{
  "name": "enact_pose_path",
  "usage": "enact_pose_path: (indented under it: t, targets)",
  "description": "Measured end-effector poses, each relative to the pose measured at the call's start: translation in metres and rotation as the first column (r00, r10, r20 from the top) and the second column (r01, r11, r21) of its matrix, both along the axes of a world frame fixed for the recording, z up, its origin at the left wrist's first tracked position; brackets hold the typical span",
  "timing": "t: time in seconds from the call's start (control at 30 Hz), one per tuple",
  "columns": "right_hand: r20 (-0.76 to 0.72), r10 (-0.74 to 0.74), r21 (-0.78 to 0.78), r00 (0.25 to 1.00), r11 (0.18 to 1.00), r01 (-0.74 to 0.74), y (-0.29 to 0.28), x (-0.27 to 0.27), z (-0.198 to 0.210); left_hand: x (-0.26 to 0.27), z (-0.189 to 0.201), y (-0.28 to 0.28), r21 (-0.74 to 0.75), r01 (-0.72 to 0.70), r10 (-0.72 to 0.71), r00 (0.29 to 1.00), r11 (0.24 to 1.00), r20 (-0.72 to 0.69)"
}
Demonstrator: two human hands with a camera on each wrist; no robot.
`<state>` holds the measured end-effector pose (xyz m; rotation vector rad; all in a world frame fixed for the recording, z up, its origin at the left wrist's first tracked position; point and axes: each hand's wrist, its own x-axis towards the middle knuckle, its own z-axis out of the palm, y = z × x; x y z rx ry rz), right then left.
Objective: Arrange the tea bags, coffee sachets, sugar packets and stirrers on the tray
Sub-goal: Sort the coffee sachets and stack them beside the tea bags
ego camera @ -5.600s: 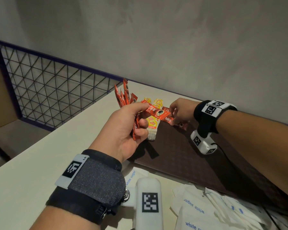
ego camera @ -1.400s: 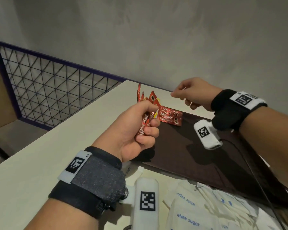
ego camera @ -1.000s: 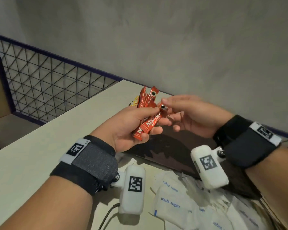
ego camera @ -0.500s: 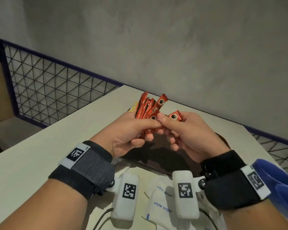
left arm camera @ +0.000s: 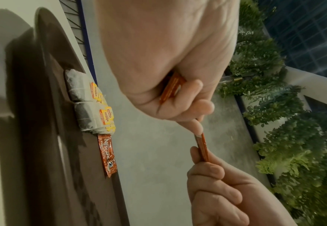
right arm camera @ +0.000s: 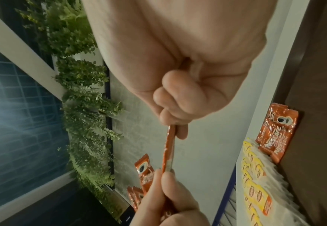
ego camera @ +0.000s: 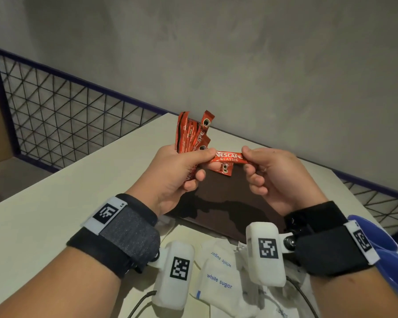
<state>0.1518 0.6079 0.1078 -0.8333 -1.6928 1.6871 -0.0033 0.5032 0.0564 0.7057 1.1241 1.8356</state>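
Tray (ego camera: 228,203) middle: bare dark surface lay open under the raised hands.
Tray far edge: tea bags (left arm camera: 87,104) and a sachet (left arm camera: 106,154) lay there, just beside each other.
Near side: sugar packets (ego camera: 218,278) covered the table (ego camera: 44,226) before the tray.

Tea bags (left arm camera: 85,104) beside a coffee sachet (left arm camera: 106,154) on the tray (ego camera: 228,203); sugar packets (ego camera: 218,278) before it.

My left hand (ego camera: 174,174) covers the lower ends of the coffee sachets (ego camera: 191,134), so I can't count them. My wrists hide much of the tray (ego camera: 218,198), and the bottom edge crops the sugar packets (ego camera: 218,281).
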Motion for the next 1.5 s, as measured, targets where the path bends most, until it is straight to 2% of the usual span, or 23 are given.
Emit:
enact_pose_path:
  t: [0.1, 0.17, 0.27, 0.33, 0.37, 0.43, 0.5, 0.6, 0.67, 0.73, 0.83, 0.97, 1.1, 1.2, 1.27, 1.37, 1.5]
  targets:
    - [0.092, 0.041, 0.095, 0.995, 0.994, -0.049, 0.000, 0.001, 0.003, -0.002, -0.001, 0.000, 0.008, -0.076, 0.076, 0.997, 0.997, -0.005]
    - [0.256, 0.077, 0.216, 0.963, 0.967, -0.135, 0.003, -0.002, 0.013, -0.003, -0.001, -0.001, 0.014, -0.120, 0.120, 0.993, 0.993, 0.003]
    - [0.585, 0.100, 0.376, 0.805, 0.846, -0.379, 0.020, -0.010, 0.046, -0.008, -0.003, 0.002, 0.019, -0.170, 0.169, 0.985, 0.985, 0.032]
    - [0.694, 0.122, 0.359, 0.710, 0.795, -0.488, 0.036, -0.015, 0.070, -0.012, -0.003, 0.003, 0.008, -0.187, 0.186, 0.981, 0.982, 0.061]
    - [0.719, 0.110, 0.353, 0.686, 0.792, -0.497, 0.046, -0.018, 0.079, -0.014, -0.003, 0.004, -0.003, -0.197, 0.196, 0.977, 0.980, 0.081]
    - [0.729, 0.014, 0.403, 0.684, 0.799, -0.446, 0.069, -0.024, 0.083, -0.020, -0.004, 0.005, -0.027, -0.224, 0.226, 0.964, 0.974, 0.141]
    - [0.723, -0.063, 0.442, 0.688, 0.808, -0.391, 0.090, -0.032, 0.070, -0.025, -0.006, 0.005, -0.048, -0.249, 0.253, 0.944, 0.967, 0.210]
    - [0.779, -0.059, 0.369, 0.624, 0.848, -0.380, 0.114, -0.043, 0.034, -0.031, -0.008, 0.003, -0.095, -0.278, 0.293, 0.916, 0.956, 0.274]
    - [0.789, -0.035, 0.319, 0.613, 0.877, -0.360, 0.123, -0.050, 0.009, -0.033, -0.008, 0.003, -0.120, -0.272, 0.296, 0.909, 0.955, 0.293]
    - [0.793, -0.025, 0.305, 0.609, 0.882, -0.360, 0.129, -0.057, -0.009, -0.034, -0.009, 0.005, -0.139, -0.247, 0.279, 0.913, 0.959, 0.297]
    - [0.827, -0.053, 0.314, 0.559, 0.869, -0.382, 0.138, -0.065, -0.027, -0.033, -0.010, 0.007, -0.156, -0.206, 0.244, 0.924, 0.966, 0.295]
    - [0.809, -0.103, 0.361, 0.579, 0.864, -0.350, 0.146, -0.074, -0.036, -0.032, -0.011, 0.009, -0.157, -0.182, 0.223, 0.928, 0.971, 0.299]
    - [0.807, -0.200, 0.458, 0.555, 0.805, -0.376, 0.144, -0.082, -0.037, -0.031, -0.010, 0.009, -0.148, -0.176, 0.214, 0.928, 0.973, 0.305]
    - [0.795, -0.321, 0.562, 0.516, 0.711, -0.423, 0.140, -0.087, -0.035, -0.030, -0.010, 0.009, -0.145, -0.179, 0.215, 0.930, 0.973, 0.299]
    - [0.761, -0.369, 0.624, 0.534, 0.639, -0.449, 0.137, -0.091, -0.035, -0.030, -0.011, 0.010, -0.144, -0.183, 0.219, 0.929, 0.973, 0.299]
    - [0.758, -0.345, 0.630, 0.554, 0.607, -0.484, 0.132, -0.096, -0.035, -0.030, -0.012, 0.011, -0.142, -0.187, 0.222, 0.928, 0.972, 0.300]
    - [0.808, -0.335, 0.582, 0.484, 0.579, -0.571, 0.128, -0.100, -0.038, -0.031, -0.013, 0.011, -0.141, -0.194, 0.229, 0.927, 0.971, 0.298]
